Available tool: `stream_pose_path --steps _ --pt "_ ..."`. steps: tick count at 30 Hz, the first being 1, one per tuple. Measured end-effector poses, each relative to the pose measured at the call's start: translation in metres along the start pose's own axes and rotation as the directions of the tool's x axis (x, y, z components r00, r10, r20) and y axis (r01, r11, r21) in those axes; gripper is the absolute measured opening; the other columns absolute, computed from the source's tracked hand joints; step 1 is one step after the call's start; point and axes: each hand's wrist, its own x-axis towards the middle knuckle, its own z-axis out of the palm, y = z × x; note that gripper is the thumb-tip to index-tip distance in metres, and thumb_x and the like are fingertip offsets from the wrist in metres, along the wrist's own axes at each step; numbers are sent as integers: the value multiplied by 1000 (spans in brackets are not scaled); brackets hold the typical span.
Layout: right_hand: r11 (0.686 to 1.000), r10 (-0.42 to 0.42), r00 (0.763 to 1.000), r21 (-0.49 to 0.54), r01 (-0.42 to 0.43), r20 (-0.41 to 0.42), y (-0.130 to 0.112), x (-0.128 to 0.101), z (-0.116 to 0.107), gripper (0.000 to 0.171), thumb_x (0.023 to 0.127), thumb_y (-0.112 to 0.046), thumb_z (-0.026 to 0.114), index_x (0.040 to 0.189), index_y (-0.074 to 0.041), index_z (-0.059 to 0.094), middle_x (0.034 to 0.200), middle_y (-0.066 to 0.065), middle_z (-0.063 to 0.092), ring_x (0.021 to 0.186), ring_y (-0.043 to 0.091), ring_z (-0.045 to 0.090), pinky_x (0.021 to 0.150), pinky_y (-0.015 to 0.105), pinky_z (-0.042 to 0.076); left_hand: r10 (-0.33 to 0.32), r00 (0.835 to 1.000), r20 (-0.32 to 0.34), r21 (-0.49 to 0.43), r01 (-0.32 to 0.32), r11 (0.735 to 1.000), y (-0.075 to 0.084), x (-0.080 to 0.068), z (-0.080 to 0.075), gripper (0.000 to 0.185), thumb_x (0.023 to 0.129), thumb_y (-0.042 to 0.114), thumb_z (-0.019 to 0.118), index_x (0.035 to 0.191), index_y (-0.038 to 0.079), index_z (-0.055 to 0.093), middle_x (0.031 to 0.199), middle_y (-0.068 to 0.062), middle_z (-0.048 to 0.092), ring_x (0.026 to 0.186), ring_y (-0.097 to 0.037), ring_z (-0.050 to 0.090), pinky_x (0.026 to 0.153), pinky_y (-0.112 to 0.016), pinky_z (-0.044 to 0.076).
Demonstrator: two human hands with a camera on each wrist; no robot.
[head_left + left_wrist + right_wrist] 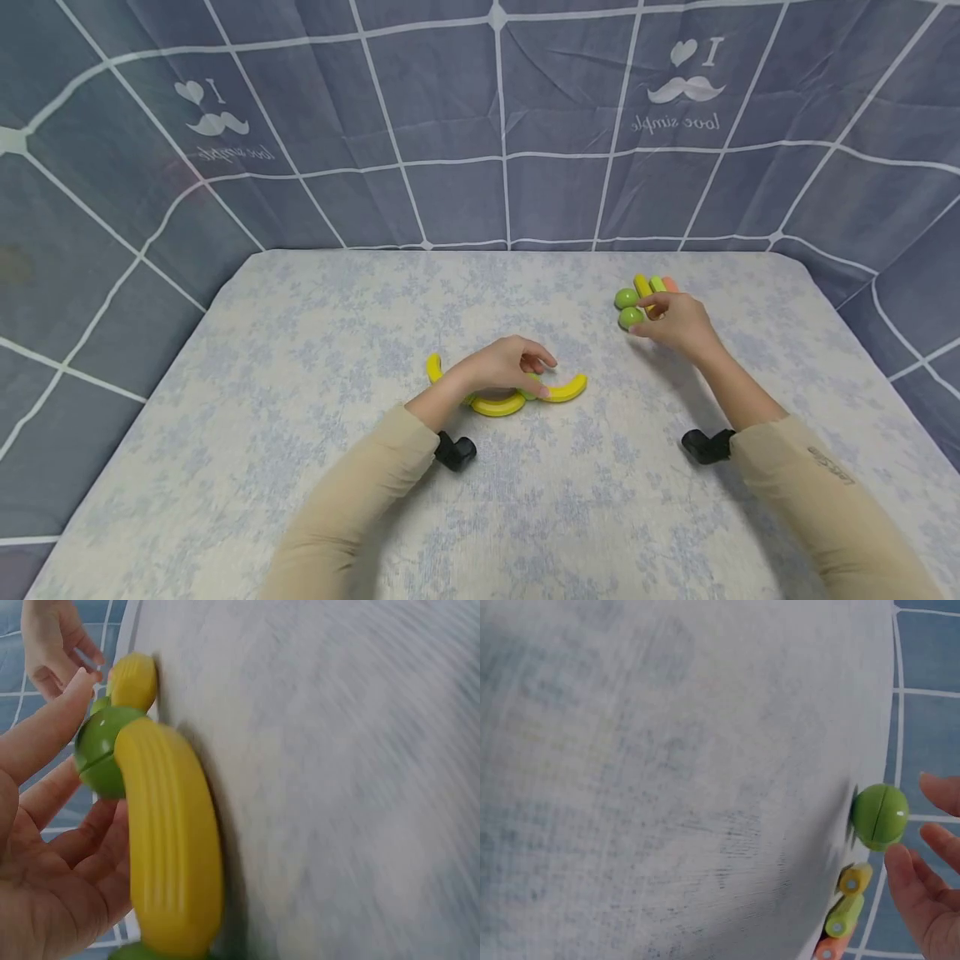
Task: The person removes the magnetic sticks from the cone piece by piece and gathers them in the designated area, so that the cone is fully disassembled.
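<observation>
A chain of yellow curved pieces (pixel 567 390) joined by green balls (pixel 103 754) lies at the table's middle. My left hand (pixel 534 368) rests over it with fingers loosely bent. In the left wrist view the left hand (pixel 56 817) lies along one yellow curved piece (pixel 174 840) and touches the ball. My right hand (pixel 651 322) hovers at the far right by two loose green balls (pixel 627 298) and a row of yellow, green and orange sticks (pixel 654 285). In the right wrist view the right hand's fingers (pixel 911 881) are spread close to one green ball (pixel 880 816) and hold nothing.
A floral cloth covers the table (pixel 300 400). A blue checked curtain (pixel 480 125) hangs close behind and on both sides. The sticks (pixel 845 913) lie near the table's far right edge.
</observation>
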Motion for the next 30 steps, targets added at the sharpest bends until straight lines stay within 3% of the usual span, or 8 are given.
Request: stream_pose_path --steps 6,11,16,21,30 --pt "993 -36 998 111 29 53 -7 -6 0 46 80 -14 72 119 6 57 106 22 52 86 29 55 62 27 47 -24 1000 -10 44 24 999 -4 -13 -7 46 78 12 76 121 7 61 114 -6 59 103 -18 55 87 -25 44" --pt "970 -120 983 228 86 136 -11 -11 8 47 81 -13 73 120 6 57 109 23 54 91 28 52 67 22 48 -26 999 -30 73 28 997 -7 -20 -6 44 79 11 75 121 8 61 113 -7 60 101 -18 56 86 -26 45" --pt "940 -226 942 308 144 249 -19 -16 23 47 81 -13 73 121 7 56 108 23 55 90 27 54 70 26 49 -30 998 -46 81 33 996 -6 -25 -4 42 80 10 74 120 7 61 110 -7 61 97 -17 57 83 -25 46" --pt "942 -261 897 297 157 355 -25 -19 39 45 80 -16 74 117 4 60 105 18 58 87 22 56 72 30 47 -11 999 -35 75 13 997 -8 -24 -3 42 80 9 74 119 6 62 107 -8 61 91 -14 59 80 -24 47" --pt "926 -362 823 270 263 437 -34 -19 56 40 78 -14 75 113 1 63 104 11 62 94 23 56 81 35 46 48 999 2 85 -48 995 -12 -21 -5 42 79 9 74 120 6 62 105 -7 62 86 -11 60 77 -23 47"
